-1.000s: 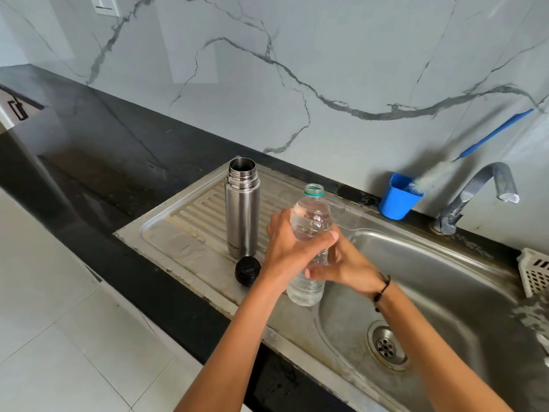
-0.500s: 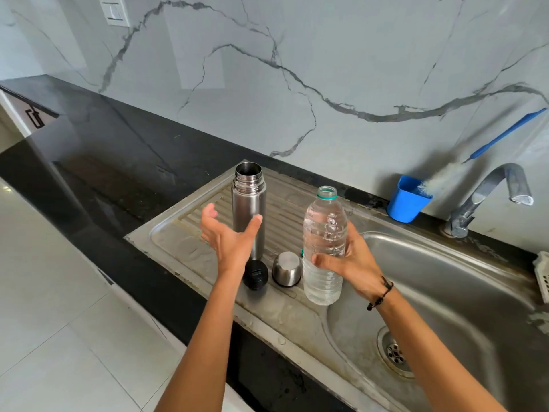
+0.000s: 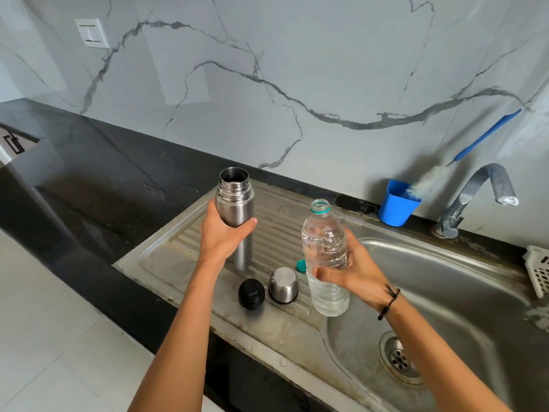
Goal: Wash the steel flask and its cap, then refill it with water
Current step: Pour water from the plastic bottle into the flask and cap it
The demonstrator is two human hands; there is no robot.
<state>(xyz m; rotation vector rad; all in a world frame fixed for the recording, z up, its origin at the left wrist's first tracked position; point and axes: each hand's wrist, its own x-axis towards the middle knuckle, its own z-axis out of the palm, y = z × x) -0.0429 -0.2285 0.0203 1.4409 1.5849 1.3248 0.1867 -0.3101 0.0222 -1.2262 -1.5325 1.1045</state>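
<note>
The steel flask [image 3: 236, 203] stands upright with its mouth uncovered on the ribbed drainboard [image 3: 178, 248]. My left hand [image 3: 222, 233] grips its body around the middle. My right hand [image 3: 353, 272] holds a clear plastic water bottle [image 3: 325, 248], uncapped and upright, lifted over the drainboard's right end. In front of the flask lie its black stopper [image 3: 251, 294] and its steel cup cap [image 3: 283, 285], mouth down. The bottle's small teal cap [image 3: 301, 265] lies just behind the steel cap.
The steel sink basin [image 3: 445, 292] with its drain [image 3: 399, 358] lies to the right, a tap [image 3: 475, 197] behind it. A blue cup [image 3: 396, 208] with a bottle brush [image 3: 463, 153] stands against the marble wall. A white basket [image 3: 539, 270] is at the right edge. Black countertop [image 3: 89, 179] stretches left.
My left hand left the water bottle, reached over and took hold of the flask. My right hand raised the bottle off the drainboard. The steel cap and teal cap came into sight.
</note>
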